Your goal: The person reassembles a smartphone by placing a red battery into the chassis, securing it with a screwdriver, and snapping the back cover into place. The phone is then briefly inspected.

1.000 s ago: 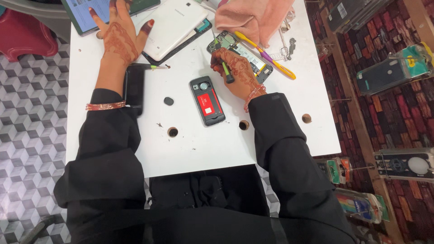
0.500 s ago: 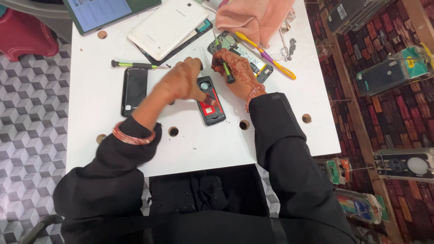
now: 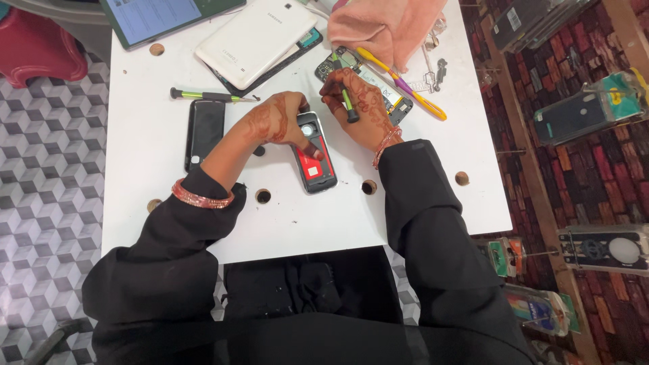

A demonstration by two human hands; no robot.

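A small open phone [image 3: 316,162] with a red battery lies on the white table [image 3: 155,182], back side up. My left hand [image 3: 277,122] rests on its upper part, thumb pressed on the red battery. My right hand [image 3: 358,108] is just to the right of it and holds a small green-handled screwdriver [image 3: 349,107], tip pointing down beside the phone's top edge. Both sleeves are black, with bangles at the wrists.
A black phone [image 3: 204,130] and a second green screwdriver [image 3: 209,96] lie to the left. Farther back are a white tablet [image 3: 257,40], a dismantled phone [image 3: 368,81], a yellow and purple tool [image 3: 404,86], a pink cloth [image 3: 385,23] and a screen [image 3: 159,15]. Round holes dot the tabletop.
My left hand came down from the far screen to the small phone and now presses on it. My right hand stays near the phone's top with the screwdriver.
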